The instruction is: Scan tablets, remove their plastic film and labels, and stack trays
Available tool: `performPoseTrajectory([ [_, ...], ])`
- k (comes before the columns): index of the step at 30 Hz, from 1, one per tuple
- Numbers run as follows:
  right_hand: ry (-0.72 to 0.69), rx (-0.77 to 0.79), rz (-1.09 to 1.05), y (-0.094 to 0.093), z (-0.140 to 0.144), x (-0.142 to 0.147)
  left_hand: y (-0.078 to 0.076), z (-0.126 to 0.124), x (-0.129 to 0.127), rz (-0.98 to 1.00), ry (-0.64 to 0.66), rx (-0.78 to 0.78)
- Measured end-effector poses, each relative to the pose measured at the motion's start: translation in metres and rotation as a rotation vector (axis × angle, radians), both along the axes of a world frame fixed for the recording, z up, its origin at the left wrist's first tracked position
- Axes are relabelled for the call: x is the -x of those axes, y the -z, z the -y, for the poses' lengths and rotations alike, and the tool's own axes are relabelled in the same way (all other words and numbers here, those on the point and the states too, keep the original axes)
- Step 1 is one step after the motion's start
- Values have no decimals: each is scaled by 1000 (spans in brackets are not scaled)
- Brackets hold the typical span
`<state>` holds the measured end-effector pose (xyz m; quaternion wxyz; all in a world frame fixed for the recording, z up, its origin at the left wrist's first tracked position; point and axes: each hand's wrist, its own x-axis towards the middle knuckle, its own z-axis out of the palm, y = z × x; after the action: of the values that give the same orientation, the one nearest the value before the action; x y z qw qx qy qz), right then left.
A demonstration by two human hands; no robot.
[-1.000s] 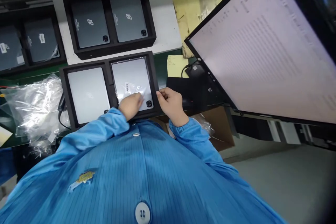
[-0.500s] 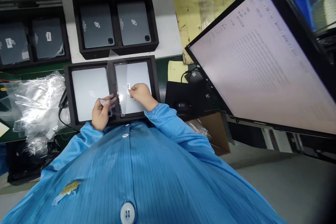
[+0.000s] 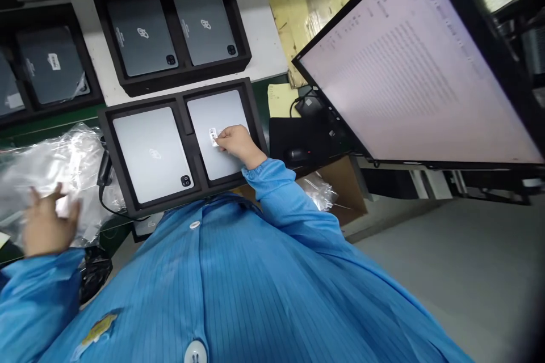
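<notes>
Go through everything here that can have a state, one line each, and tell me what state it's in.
Right hand: fingers pinching a barcode label on the right silver tablet.
Left hand: open, blurred, over the plastic bags.
Left silver tablet: face down in the near black tray.
Far tray: holds two grey tablets, face down.
Monitor: on, showing text.

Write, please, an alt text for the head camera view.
The right hand touches a barcode label on a silver tablet in a black two-slot tray. The left hand, blurred, is open over a pile of clear plastic bags.
</notes>
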<state>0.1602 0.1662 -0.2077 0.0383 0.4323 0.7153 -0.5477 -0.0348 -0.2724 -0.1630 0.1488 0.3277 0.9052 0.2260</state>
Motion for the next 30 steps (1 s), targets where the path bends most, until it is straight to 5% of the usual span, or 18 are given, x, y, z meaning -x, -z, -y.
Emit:
performPoseTrajectory([
  [2,16,17,-10,-1,-1,-3,35,6,7,-38,-43,-30],
  [4,39,17,-26,-4,-2,-11,49,6,12,-32,-97,8],
  [6,61,-17,-46,-9,-5,-26,39,-11,8,-86,-243,1],
  [8,86,-58,-59,-15,-10,-46,13,-55,-9,-220,-356,-149],
  [10,110,-85,-55,-20,-18,-68,-11,-123,-39,-214,-121,-274],
  [13,98,-137,-25,-23,-34,-95,-18,-239,-90,211,548,-148],
  [17,55,-224,33,-25,-54,-107,7,-340,-129,277,682,-138],
  [23,18,-407,37,-32,-69,-96,28,-371,-130,270,730,-129],
  [30,-121,-465,20,-44,-81,-79,27,-383,-127,210,719,-169],
])
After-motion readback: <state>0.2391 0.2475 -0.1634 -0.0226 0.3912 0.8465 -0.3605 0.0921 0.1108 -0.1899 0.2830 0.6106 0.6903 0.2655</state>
